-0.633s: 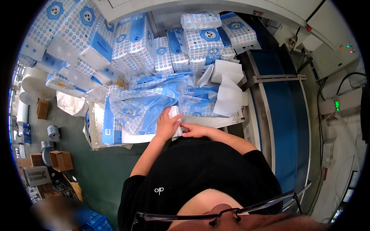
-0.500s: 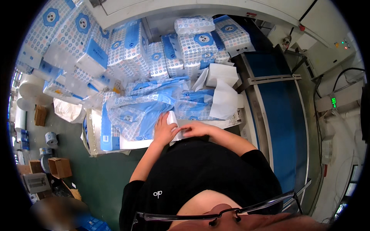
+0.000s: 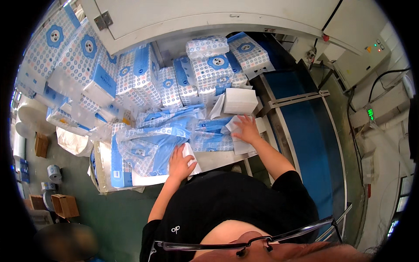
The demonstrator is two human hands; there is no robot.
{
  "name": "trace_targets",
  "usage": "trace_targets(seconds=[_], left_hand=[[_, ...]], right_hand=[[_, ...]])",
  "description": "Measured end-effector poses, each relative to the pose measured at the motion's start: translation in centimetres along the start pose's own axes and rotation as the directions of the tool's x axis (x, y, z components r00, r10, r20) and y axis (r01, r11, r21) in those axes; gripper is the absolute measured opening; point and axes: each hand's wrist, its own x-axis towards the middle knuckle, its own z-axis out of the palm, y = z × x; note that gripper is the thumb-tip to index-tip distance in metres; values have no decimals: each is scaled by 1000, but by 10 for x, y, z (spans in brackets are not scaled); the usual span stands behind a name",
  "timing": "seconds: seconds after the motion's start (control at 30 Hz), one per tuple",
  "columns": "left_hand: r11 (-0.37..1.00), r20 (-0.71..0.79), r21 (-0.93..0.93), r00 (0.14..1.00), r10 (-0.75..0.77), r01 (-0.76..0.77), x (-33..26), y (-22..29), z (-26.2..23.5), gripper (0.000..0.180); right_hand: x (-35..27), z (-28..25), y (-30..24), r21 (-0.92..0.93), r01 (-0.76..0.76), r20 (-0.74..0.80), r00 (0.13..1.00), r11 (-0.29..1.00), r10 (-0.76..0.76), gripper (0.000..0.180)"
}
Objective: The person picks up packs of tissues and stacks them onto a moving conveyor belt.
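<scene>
2 hands in view – 1 white tissue stack, 1 cardboard box, roughly 8 patterned tissue packs piled behind.

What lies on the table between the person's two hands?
In the head view, loose blue printed plastic bags lie between the left hand, resting on a white tissue stack, and the right hand.

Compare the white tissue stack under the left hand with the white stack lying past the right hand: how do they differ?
The stack under the left hand sits partly inside a blue printed plastic bag; the far white stack lies bare, outside any bag. The left hand rests on the near stack; the right hand lies on loose sheets short of the far one, not touching it. The near stack is mostly hidden; the far one shows whole. Both are plain white, rectangular tissue stacks.
</scene>
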Motion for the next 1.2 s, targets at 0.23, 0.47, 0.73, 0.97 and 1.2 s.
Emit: trace_targets(seconds=[0.23,0.47,0.73,0.97,1.2], left_hand=[[1000,-16,31,1000,1,0,-1,2,-1,20],[1000,5,1,1000,26,-26,0,-1,-1,20],[999,-35,-16,998,43,-43,-3,-2,-2,19],[998,-38,-32,998,49,-50,-5,0,-6,19],[999,-29,-11,999,46,-46,-3,-1,-2,20]], right_hand=[[111,-38,-43,694,-411,680,106,-591,725,54],[150,12,-7,767,-317,623,155,-558,767,50],[158,-38,-28,745,-140,665,78,-652,743,43],[128,-50,-4,638,196,402,741,-745,539,45],[85,-71,-3,538,214,83,949,-815,304,55]])
